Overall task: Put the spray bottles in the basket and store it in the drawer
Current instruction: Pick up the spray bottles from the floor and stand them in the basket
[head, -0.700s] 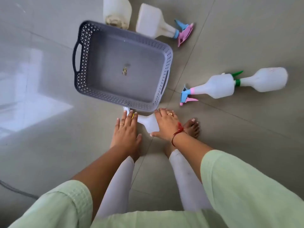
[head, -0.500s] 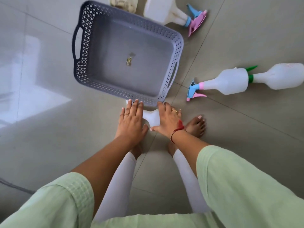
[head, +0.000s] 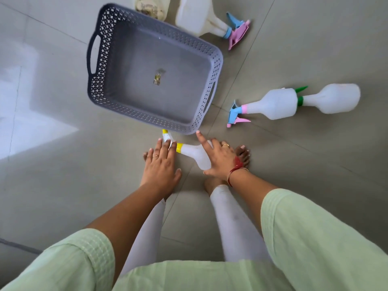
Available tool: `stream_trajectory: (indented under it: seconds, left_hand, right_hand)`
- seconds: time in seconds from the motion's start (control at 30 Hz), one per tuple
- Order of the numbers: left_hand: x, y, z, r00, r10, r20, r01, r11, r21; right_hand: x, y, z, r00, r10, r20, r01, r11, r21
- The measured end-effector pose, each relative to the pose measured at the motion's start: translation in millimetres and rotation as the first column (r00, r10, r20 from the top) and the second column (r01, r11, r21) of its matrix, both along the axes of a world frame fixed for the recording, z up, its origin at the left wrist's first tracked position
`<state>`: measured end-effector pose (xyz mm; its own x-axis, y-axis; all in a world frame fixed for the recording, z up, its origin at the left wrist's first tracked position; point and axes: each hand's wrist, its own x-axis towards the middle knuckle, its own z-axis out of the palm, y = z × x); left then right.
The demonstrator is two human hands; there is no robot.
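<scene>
- The grey basket [head: 155,68] is taken as the landmark; nothing is held in it except a small scrap on its floor, and no bottle is yet stored.
- A small yellow-collared spray bottle [head: 194,154] lies on its side on the floor just beside the basket's near rim, nozzle toward the rim.
- The right hand [head: 220,156] is laid over the bottle's body, fingers spread, thumb at the base and forefinger stretched toward the basket corner; a closed grasp is not yet formed.
- The left hand [head: 161,162] is set flat at the trigger head, fingers loosely together and extended, nothing pinched.
- A slip is judged possible: a smooth, rounded body held by spread fingers can be rolled away or dropped.
- The basket may be nudged by the forefinger, since the rim is nearly touched.
- Beyond the basket's right side, two bottles [head: 279,103] [head: 333,98] lie end to end; beyond its far rim, another bottle [head: 201,19] and a pale container [head: 151,6] are left.
- No drawer is seen.
</scene>
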<state>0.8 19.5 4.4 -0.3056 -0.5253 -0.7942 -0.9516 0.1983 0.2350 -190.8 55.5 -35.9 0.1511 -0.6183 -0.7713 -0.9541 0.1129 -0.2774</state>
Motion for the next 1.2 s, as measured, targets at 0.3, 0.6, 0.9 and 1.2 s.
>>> stream_trajectory:
  seconds: [0.3, 0.6, 0.9, 1.2]
  left_hand:
    - [-48, -39, 35, 0.909, 0.359, -0.211, -0.375, 0.926, -0.039]
    - [-17, -115, 24, 0.668, 0.663, -0.338, -0.711, 0.703, -0.027]
    - [14, -115, 43, 0.572, 0.753, -0.325, -0.791, 0.611, 0.026]
    - [-27, -111, 17, 0.551, 0.803, -0.227, -0.814, 0.577, 0.069]
  right_hand:
    - [-86, -30, 65, 0.99, 0.076, 0.117, -0.063, 0.992, -0.11]
    - [-49, -96, 48, 0.97, 0.009, 0.243, 0.049, 0.972, -0.23]
    - [19, -119, 44, 0.925, -0.264, 0.273, 0.305, 0.945, -0.122]
    - [44, -110, 36, 0.86, -0.386, 0.335, 0.402, 0.915, 0.023]
